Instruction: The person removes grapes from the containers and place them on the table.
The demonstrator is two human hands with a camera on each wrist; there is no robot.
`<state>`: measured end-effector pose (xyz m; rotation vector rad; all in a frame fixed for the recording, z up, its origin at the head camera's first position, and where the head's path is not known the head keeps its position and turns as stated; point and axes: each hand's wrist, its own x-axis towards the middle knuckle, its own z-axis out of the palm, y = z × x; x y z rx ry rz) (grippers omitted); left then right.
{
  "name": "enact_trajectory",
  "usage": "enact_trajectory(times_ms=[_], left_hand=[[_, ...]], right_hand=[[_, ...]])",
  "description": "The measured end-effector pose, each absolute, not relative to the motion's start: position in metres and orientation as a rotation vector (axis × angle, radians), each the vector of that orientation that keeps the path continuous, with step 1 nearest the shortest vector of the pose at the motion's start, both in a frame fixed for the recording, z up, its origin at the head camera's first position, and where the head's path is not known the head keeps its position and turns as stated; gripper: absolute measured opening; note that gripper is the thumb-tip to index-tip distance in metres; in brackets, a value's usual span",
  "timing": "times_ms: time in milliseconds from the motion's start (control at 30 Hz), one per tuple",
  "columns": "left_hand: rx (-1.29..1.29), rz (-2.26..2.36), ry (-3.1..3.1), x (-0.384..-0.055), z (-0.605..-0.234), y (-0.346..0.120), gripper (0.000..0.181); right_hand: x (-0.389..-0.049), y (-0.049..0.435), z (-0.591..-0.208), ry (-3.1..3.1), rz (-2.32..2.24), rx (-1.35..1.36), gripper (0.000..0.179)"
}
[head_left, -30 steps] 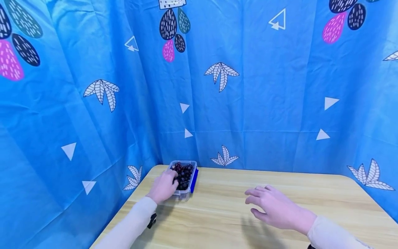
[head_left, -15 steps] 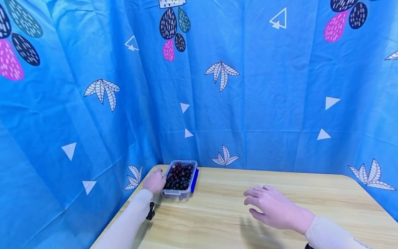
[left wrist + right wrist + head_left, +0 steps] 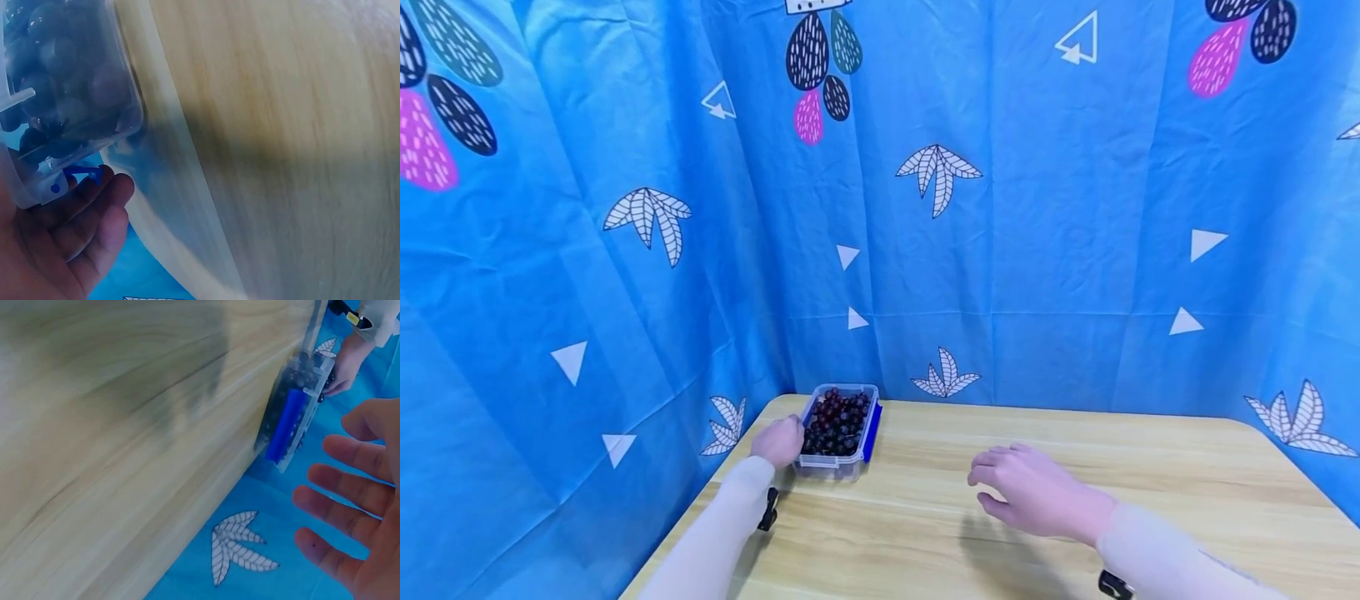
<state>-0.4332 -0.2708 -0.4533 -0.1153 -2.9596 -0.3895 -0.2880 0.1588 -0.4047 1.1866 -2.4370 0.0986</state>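
A clear plastic food container (image 3: 831, 472) stands on the table toward the back left. Dark grapes (image 3: 835, 425) fill it, and no lid covers them. My left hand (image 3: 778, 442) grips the container's left side. In the left wrist view the fingers (image 3: 94, 219) curl along the outer wall beside a blue clip (image 3: 84, 170); the thumb is mostly hidden. My right hand (image 3: 1037, 492) hovers above the table, well to the right of the container, fingers relaxed and holding nothing. In the right wrist view its fingers (image 3: 340, 509) are spread slightly apart.
A pale wooden table (image 3: 925, 533) spreads out under both hands. Blue patterned curtains (image 3: 1037, 208) hang behind it and along its sides. Another blue clip (image 3: 872, 433) hangs down the container's right side.
My left hand has drawn back from above the grapes to the container's left side, and its fingers have curled there. The right hand has shifted a little left. The container stays in place.
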Motion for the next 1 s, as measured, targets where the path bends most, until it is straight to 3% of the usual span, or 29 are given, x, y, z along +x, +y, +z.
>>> enact_trajectory(times_ms=[367, 767, 1000], left_hand=[[-0.041, -0.373, -2.937, -0.433, -0.456, -0.27, 0.031], [-0.031, -0.442, -2.963, -0.433, -0.458, -0.252, 0.033], [-0.03, -0.395, -2.964, -0.425, -0.455, -0.253, 0.033]], right_hand=[[-0.343, 0.076, -0.398, -2.553, 0.411, 1.025, 0.015], [-0.392, 0.027, -0.408, -2.691, 0.572, 0.861, 0.028], [-0.418, 0.004, -0.415, -2.833, 0.708, 0.713, 0.048]])
